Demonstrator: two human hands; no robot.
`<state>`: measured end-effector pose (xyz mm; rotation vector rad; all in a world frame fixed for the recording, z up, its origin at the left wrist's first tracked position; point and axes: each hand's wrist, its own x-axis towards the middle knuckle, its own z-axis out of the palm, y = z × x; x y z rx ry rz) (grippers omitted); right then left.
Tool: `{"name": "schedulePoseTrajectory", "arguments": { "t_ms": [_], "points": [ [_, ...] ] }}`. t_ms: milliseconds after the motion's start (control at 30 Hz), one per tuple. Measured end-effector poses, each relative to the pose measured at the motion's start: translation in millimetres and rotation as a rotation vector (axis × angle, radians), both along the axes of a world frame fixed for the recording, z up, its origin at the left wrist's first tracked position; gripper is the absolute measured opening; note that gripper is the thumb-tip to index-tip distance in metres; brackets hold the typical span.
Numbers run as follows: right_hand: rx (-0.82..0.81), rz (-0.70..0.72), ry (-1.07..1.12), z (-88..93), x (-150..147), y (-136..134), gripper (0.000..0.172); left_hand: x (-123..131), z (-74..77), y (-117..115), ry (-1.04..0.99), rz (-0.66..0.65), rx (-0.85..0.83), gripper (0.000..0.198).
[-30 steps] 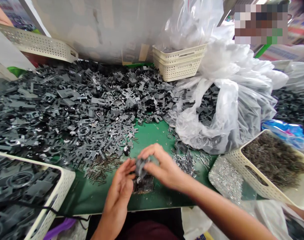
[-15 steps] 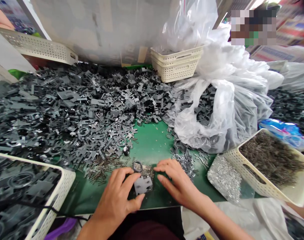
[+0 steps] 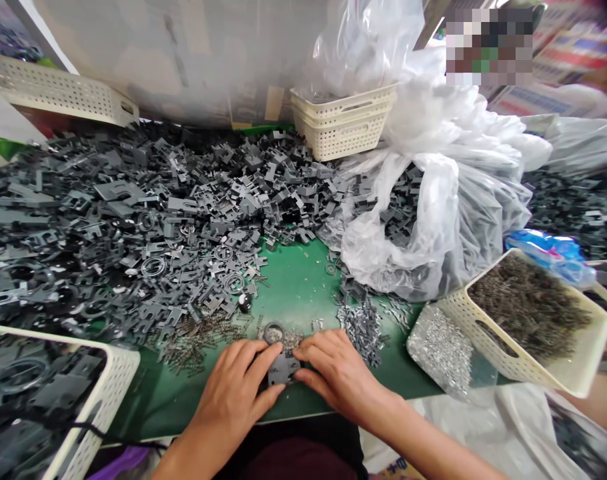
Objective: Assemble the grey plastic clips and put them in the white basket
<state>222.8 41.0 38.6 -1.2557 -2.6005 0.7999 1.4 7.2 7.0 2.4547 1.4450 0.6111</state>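
Observation:
Both hands meet at the near edge of the green table (image 3: 303,280). My left hand (image 3: 233,390) and my right hand (image 3: 336,373) pinch a small grey plastic part (image 3: 282,368) from either side, pressing it down on the table surface. Fingers of both hands are curled around it. A small grey ring (image 3: 274,331) lies just beyond the part, beside a little heap of tiny metal bits (image 3: 292,339). Dark thin springs (image 3: 198,337) are scattered to the left of my left hand.
A big pile of grey plastic parts (image 3: 133,220) covers the table's left and back. A clear bag of parts (image 3: 433,213) lies right. White baskets: near left (image 3: 108,393), back centre (image 3: 346,123), right with dark springs (image 3: 533,313). A bag of silver bits (image 3: 440,350) sits beside it.
A second ago both hands held the part raised above the table; it came down onto the surface, and now my right hand has closed in against it beside my left.

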Motion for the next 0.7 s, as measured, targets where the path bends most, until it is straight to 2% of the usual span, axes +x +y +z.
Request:
{"name": "schedulePoseTrajectory", "arguments": {
  "t_ms": [67, 167, 233, 300, 367, 433, 500, 533, 633, 700],
  "points": [
    [-0.046, -0.011, 0.008, 1.5, -1, 2, 0.02, 2, -2.3, -3, -0.021, 0.011, 0.015, 0.044],
    [-0.117, 0.017, 0.045, 5.8, -4, 4, 0.04, 4, -5.8, -13, -0.117, 0.003, 0.069, 0.037],
    [-0.153, 0.074, 0.08, 9.5, -5, 4, 0.041, 5, -6.5, -25, -0.219, 0.014, 0.044, 0.036],
    [-0.173, 0.126, 0.121, 13.6, -7, 2, 0.033, 3, -3.7, -37, -0.381, 0.069, -0.064, 0.042],
    [-0.157, 0.167, 0.155, 17.8, -10, -1, 0.033, 0, 3.8, -45, -0.576, 0.142, -0.247, 0.048],
    [-0.11, 0.214, 0.174, 22.1, -16, -3, 0.034, -5, 15.2, -48, -0.681, 0.209, -0.431, 0.044],
    [-0.059, 0.268, 0.195, 27.1, -27, -5, 0.034, -12, 27.6, -48, -0.66, 0.249, -0.518, 0.035],
    [-0.034, 0.293, 0.212, 29.9, -33, -6, 0.034, -17, 33.0, -50, -0.622, 0.263, -0.507, 0.033],
    [0.038, 0.365, 0.279, 37.6, -50, -9, 0.035, -41, 43.9, -68, -0.467, 0.28, -0.357, 0.034],
    [0.084, 0.377, 0.312, 38.6, -55, -10, 0.04, -67, 48.6, -93, -0.319, 0.376, -0.202, 0.034]
  ]
}}
